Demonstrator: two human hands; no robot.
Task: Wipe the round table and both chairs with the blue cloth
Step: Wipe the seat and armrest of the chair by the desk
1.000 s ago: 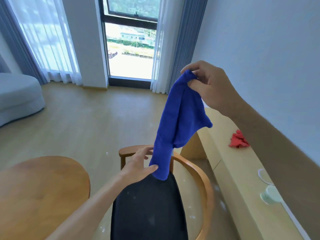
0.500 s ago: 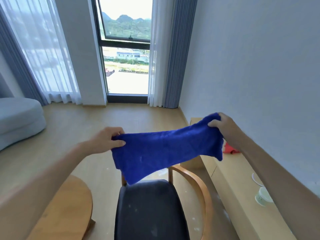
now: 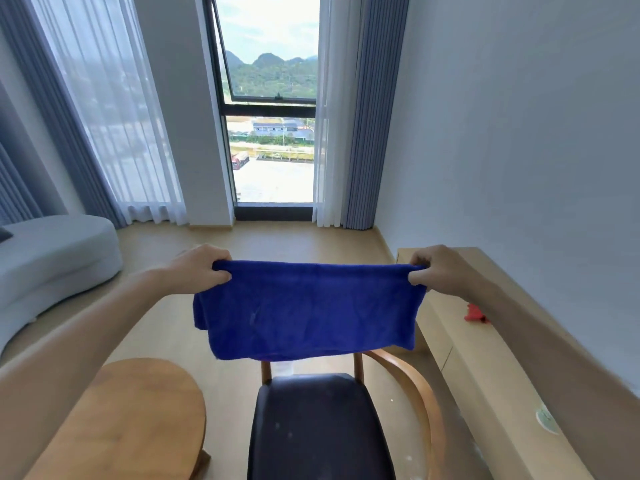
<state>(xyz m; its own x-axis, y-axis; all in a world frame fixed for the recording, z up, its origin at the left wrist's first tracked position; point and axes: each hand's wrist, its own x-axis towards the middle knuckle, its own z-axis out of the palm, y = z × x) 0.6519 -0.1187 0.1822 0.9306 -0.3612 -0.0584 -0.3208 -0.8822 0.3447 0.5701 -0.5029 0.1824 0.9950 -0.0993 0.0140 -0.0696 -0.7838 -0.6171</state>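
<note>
Above the chair [image 3: 320, 427], the blue cloth [image 3: 308, 308] is held spread out in the air, its top edge pulled taut between the two hands and its lower edge hanging in front of the wooden backrest. One upper corner is pinched by the curled fingers of the left hand [image 3: 199, 270], and the other is pinched likewise by the right hand [image 3: 438, 271]. At lower left, the round table [image 3: 138, 420] is seen beside the chair's dark seat, while a red rag [image 3: 475, 314] is seen on the long wooden ledge [image 3: 491, 368] along the right wall.
</note>
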